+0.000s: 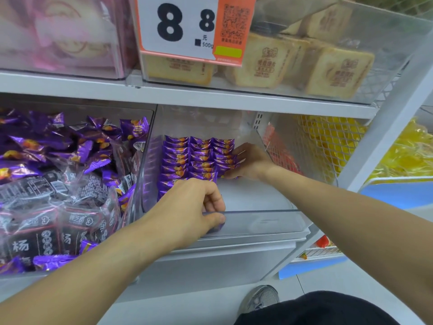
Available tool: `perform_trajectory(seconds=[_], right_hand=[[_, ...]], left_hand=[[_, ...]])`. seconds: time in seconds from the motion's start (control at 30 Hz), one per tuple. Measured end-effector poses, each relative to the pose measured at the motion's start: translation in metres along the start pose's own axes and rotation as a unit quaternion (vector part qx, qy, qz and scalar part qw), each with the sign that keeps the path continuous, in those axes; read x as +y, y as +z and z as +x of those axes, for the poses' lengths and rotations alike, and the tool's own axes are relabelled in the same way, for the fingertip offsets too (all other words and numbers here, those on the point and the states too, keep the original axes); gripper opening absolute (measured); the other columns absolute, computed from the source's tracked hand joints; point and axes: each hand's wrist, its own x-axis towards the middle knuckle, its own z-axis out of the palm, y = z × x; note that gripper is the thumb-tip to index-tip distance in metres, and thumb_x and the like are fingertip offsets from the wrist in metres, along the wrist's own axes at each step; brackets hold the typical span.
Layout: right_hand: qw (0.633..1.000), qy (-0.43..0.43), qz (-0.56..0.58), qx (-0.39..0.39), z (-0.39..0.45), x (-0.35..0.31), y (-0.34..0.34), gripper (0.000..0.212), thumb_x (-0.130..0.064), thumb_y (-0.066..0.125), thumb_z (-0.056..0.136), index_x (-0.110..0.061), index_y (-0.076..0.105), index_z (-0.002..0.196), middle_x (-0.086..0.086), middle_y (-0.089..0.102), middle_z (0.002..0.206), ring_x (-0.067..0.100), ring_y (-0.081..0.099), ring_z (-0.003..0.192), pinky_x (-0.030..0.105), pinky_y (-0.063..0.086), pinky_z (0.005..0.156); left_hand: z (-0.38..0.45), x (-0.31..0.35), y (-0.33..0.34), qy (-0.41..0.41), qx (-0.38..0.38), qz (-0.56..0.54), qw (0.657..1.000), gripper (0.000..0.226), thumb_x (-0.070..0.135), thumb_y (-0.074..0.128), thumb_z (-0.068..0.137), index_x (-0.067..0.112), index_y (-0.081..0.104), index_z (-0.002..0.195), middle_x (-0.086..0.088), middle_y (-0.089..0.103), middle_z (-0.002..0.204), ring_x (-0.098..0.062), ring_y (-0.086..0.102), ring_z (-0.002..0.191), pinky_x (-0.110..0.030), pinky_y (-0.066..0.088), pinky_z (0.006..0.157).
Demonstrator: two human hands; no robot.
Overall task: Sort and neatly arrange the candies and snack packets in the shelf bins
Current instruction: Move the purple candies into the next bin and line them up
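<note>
- Candies (199,158) in purple wrappers stand in three tidy rows against the left wall of the clear bin (257,221) in front of me; the right part of the bin floor is bare.
- My right hand (250,161) lies flat against the right side of the rows, fingers straight and pressed to the wrappers, thumb low near the front packets.
- My left hand (194,205) sits at the near end of the rows, fingers curled and pinching a purple candy just inside the bin's front lip; the piece itself is mostly hidden under my fingertips.
- The bin on the left (131,207) holds a loose heap of the same purple candies mixed with dark snack packets (46,233), lying every which way.
- On the shelf above (187,95), tan bread-like packets (264,64) fill a clear box, with a price card (178,26) reading 8.8 in front.
- Yellow packets (328,141) show behind white mesh on the right.
- My shoe (262,299) is on the floor below.
</note>
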Motion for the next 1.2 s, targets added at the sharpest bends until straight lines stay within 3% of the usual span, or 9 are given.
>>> perform_trajectory(seconds=[0.1, 0.27, 0.43, 0.53, 0.63, 0.83, 0.97, 1.2], right_hand=[[1.000, -0.010, -0.002, 0.003, -0.0019, -0.0010, 0.0016, 0.069, -0.011, 0.095, 0.058, -0.011, 0.056, 0.116, -0.007, 0.064, 0.089, 0.017, 0.066, 0.086, 0.032, 0.058, 0.074], [0.999, -0.031, -0.004, 0.016, -0.0023, -0.0002, 0.0023, 0.063, -0.010, 0.093, 0.061, -0.013, 0.054, 0.110, -0.009, 0.062, 0.088, 0.014, 0.063, 0.081, 0.014, 0.048, 0.056], [1.000, -0.012, -0.017, 0.004, -0.0005, 0.0025, 0.0011, 0.066, -0.019, 0.095, 0.059, -0.016, 0.056, 0.112, -0.009, 0.068, 0.092, 0.012, 0.068, 0.086, 0.027, 0.056, 0.072], [1.000, -0.008, 0.020, -0.004, 0.0010, 0.0043, 0.0018, 0.067, -0.012, 0.094, 0.058, -0.011, 0.055, 0.112, -0.002, 0.069, 0.093, 0.020, 0.070, 0.093, 0.040, 0.059, 0.084], [0.999, -0.006, 0.049, 0.007, 0.0020, 0.0052, 0.0017, 0.067, -0.007, 0.095, 0.055, -0.010, 0.057, 0.109, 0.004, 0.069, 0.095, 0.026, 0.071, 0.091, 0.048, 0.059, 0.083], [0.998, -0.004, 0.060, 0.005, -0.0024, 0.0041, -0.0002, 0.064, -0.006, 0.095, 0.056, -0.009, 0.059, 0.109, 0.007, 0.069, 0.093, 0.022, 0.070, 0.082, 0.040, 0.062, 0.073], [0.998, 0.001, 0.070, -0.001, -0.0043, 0.0025, -0.0013, 0.066, -0.005, 0.095, 0.056, -0.008, 0.058, 0.111, 0.011, 0.069, 0.099, 0.026, 0.071, 0.086, 0.041, 0.063, 0.070], [0.993, 0.024, 0.110, -0.023, -0.0063, 0.0034, -0.0074, 0.075, 0.001, 0.091, 0.061, -0.002, 0.049, 0.124, 0.009, 0.069, 0.084, 0.023, 0.070, 0.075, 0.037, 0.061, 0.067]], left_hand=[[0.0004, -0.0005, 0.0004, 0.000, -0.001, 0.001, 1.000, 0.013, 0.024, 0.079, 0.079, 0.027, 0.067, 0.078, 0.014, 0.068, 0.066, 0.007, 0.056, 0.060, -0.008, 0.039, 0.056], [0.0001, -0.0003, 0.0003, 0.001, -0.004, -0.003, 1.000, 0.012, 0.023, 0.079, 0.079, 0.027, 0.067, 0.078, 0.013, 0.069, 0.067, 0.006, 0.056, 0.059, -0.009, 0.040, 0.056], [-0.0001, -0.0006, 0.0004, 0.002, -0.006, -0.004, 1.000, 0.012, 0.023, 0.078, 0.079, 0.027, 0.067, 0.079, 0.012, 0.069, 0.067, 0.006, 0.057, 0.060, -0.010, 0.041, 0.057], [0.0001, -0.0009, 0.0004, 0.000, -0.005, -0.002, 1.000, 0.012, 0.024, 0.078, 0.079, 0.027, 0.066, 0.078, 0.013, 0.069, 0.065, 0.006, 0.057, 0.060, -0.010, 0.043, 0.058], [0.0007, -0.0002, 0.0003, 0.002, -0.006, -0.003, 1.000, 0.013, 0.023, 0.078, 0.079, 0.026, 0.066, 0.078, 0.012, 0.069, 0.065, 0.006, 0.057, 0.059, -0.010, 0.044, 0.059], [0.0009, -0.0012, 0.0001, 0.002, -0.004, -0.004, 1.000, 0.013, 0.024, 0.079, 0.079, 0.026, 0.067, 0.079, 0.012, 0.069, 0.066, 0.005, 0.058, 0.060, -0.010, 0.043, 0.059], [0.0020, -0.0016, 0.0007, 0.003, -0.003, -0.004, 1.000, 0.013, 0.024, 0.080, 0.079, 0.026, 0.067, 0.079, 0.012, 0.069, 0.067, 0.004, 0.058, 0.060, -0.011, 0.045, 0.060], [0.0016, -0.0012, 0.0003, 0.001, -0.005, -0.004, 1.000, 0.012, 0.023, 0.079, 0.079, 0.026, 0.067, 0.080, 0.012, 0.069, 0.067, 0.002, 0.059, 0.060, -0.013, 0.046, 0.061]])
